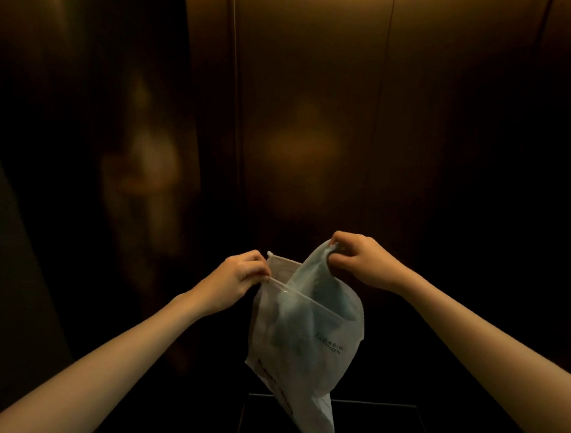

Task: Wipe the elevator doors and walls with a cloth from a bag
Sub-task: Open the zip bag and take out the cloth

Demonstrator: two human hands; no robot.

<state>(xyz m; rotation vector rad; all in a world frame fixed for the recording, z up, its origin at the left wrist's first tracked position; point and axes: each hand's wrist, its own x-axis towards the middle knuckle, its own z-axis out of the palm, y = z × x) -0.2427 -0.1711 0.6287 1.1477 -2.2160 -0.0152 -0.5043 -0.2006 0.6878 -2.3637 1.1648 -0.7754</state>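
Cloth (310, 279) half out of bag (301, 352); our right hand (362, 262) pinches it, left hand (236, 277) pinches the bag's rim. Snagging could yank the bag loose.

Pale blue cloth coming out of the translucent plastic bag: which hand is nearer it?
Right. The right hand grips the pale blue cloth at its top; the left hand pinches the translucent plastic bag rim beside it.

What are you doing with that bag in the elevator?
A person stands facing the elevator doors. The left hand pinches the open edge of a see-through plastic bag, holding it up. The right hand grips a pale cloth and has it partly out of the bag. No wiping has started yet.
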